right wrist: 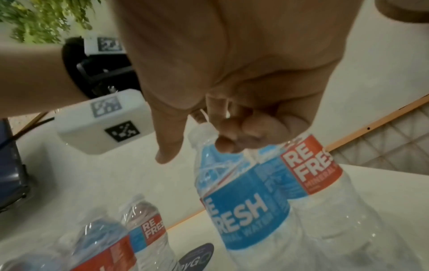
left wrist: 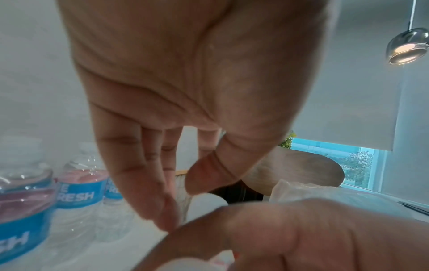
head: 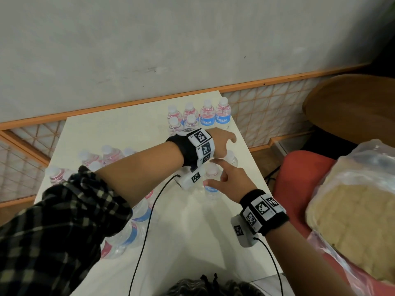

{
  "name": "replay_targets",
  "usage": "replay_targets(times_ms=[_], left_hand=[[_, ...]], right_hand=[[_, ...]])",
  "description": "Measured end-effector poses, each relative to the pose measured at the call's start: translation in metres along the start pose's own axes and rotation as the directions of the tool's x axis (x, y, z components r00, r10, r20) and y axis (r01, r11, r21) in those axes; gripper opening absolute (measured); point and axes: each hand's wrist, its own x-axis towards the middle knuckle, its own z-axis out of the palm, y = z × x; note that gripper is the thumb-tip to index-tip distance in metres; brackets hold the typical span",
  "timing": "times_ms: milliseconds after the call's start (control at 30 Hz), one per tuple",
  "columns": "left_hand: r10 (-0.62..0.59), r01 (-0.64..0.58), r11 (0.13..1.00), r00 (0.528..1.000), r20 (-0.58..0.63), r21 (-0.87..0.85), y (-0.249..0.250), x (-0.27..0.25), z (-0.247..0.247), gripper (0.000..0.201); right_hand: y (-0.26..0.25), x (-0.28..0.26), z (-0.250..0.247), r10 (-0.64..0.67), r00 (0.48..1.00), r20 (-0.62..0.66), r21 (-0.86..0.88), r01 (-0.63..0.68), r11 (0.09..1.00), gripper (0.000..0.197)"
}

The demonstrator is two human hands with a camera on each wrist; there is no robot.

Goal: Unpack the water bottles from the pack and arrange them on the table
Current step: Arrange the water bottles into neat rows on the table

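Small clear water bottles with blue and red labels stand on a white table (head: 192,236). Several arranged bottles (head: 198,117) (left wrist: 76,185) form a group at the far right corner. My left hand (head: 224,144) (left wrist: 180,205) hovers open, fingers hanging down, over the white cap of one bottle (head: 233,160). My right hand (head: 214,174) (right wrist: 196,152) is at the neck of a nearer bottle (head: 210,189) (right wrist: 246,210), fingers loosely curled beside its top and thumb held apart. Another bottle (right wrist: 311,168) stands just behind. More bottles from the pack (head: 102,157) cluster at the left, partly hidden by my arm.
Several bottles (head: 132,231) lie or lean under my left forearm. A black cable (head: 149,212) runs across the table. The table's right edge is close to both hands. A red seat (head: 299,174) with a plastic bag (head: 352,210) and a round wooden table (head: 352,107) stand to the right.
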Motion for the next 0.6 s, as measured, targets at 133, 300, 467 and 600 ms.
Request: replay_targets(times_ms=[133,300,467,600], left_hand=[[0.102,-0.101,0.994,0.994,0.031,-0.033,0.007,0.011,0.014,0.043],[0.072,-0.073,0.992,0.997,-0.016,-0.101,-0.004,0.026,0.015,0.024],[-0.039,0.028,0.99,0.996,-0.081,-0.137,-0.032,0.04,0.006,0.026],[-0.065,0.06,0.997,0.99,-0.127,-0.049,-0.051,0.057,-0.004,0.032]], right_hand=[[0.0,0.002,0.004,-0.015,0.997,-0.078,-0.072,0.01,0.997,0.038],[0.014,-0.007,-0.017,-0.043,0.992,-0.114,-0.03,0.04,0.999,0.027],[0.033,-0.009,-0.039,0.018,0.972,-0.234,-0.009,-0.02,1.0,0.024],[0.041,0.003,-0.053,0.076,0.963,-0.26,-0.006,-0.08,0.997,0.026]])
